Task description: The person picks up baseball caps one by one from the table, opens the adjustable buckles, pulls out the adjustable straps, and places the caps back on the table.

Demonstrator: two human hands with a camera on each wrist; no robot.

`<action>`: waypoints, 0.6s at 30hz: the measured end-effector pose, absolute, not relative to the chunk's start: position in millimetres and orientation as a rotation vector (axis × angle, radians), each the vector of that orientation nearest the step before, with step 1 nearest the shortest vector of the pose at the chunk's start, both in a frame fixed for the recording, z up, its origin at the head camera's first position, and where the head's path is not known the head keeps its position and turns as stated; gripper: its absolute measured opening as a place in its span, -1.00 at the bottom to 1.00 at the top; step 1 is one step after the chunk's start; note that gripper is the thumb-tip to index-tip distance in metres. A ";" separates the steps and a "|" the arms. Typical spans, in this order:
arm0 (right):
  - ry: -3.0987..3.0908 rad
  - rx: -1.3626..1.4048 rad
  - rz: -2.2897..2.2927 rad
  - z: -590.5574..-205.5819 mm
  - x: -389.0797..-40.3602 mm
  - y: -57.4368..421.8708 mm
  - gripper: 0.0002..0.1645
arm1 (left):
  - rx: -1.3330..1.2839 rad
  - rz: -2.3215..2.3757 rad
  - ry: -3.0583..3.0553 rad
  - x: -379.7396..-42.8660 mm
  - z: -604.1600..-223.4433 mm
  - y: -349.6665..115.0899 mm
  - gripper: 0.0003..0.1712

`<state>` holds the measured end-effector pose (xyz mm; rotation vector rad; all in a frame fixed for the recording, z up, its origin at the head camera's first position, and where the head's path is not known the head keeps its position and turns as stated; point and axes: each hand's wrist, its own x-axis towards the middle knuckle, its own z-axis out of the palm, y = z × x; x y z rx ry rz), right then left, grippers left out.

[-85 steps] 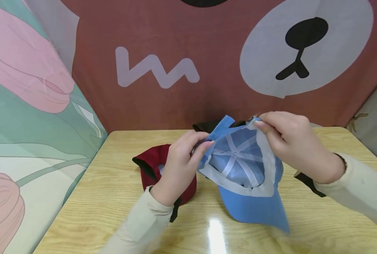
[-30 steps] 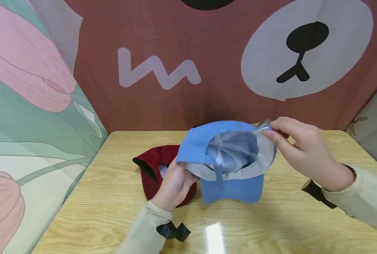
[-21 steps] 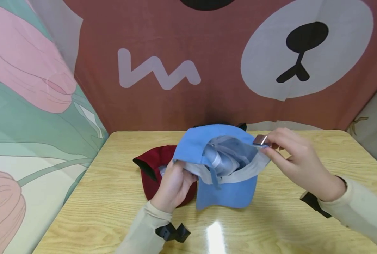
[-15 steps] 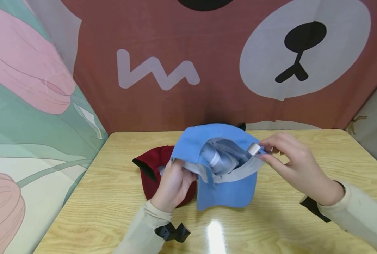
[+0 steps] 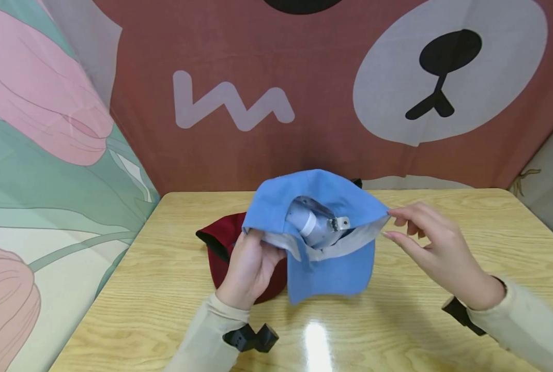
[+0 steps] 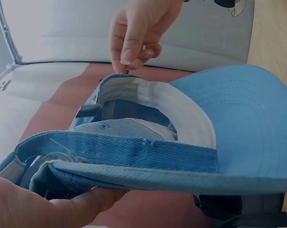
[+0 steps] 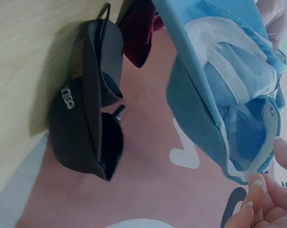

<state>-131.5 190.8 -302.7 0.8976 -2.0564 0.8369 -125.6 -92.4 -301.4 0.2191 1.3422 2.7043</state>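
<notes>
A light blue baseball cap (image 5: 323, 194) is held up over the table, its hollow inside turned toward me and its brim hanging down. My left hand (image 5: 248, 263) grips its left edge, thumb inside view and fingers partly hidden beneath it. A metal strap buckle (image 5: 340, 223) hangs at the back opening; a loose blue strap dangles on the left. At the cap's right corner, my right hand (image 5: 436, 245) touches the edge with a fingertip, its thumb (image 7: 284, 154) apart from that finger. The buckle also shows beside the opening as a metal clasp (image 6: 88, 110).
A dark red cap (image 5: 220, 232) lies on the wooden table (image 5: 141, 310), behind the left hand. Black caps (image 7: 74, 128) stand at the back of the table, mostly hidden behind the blue cap in the head view. A printed cloth (image 5: 239, 155) rises behind.
My right hand has let go of the buckle and moved slightly right to the cap's corner. The buckle now hangs at the back opening. The left hand keeps its hold.
</notes>
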 end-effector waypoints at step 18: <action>-2.320 0.750 0.977 -333.6 -121.7 189.9 -0.71 | 0.220 2.741 1.315 -123.1 -299.9 -92.0 -0.59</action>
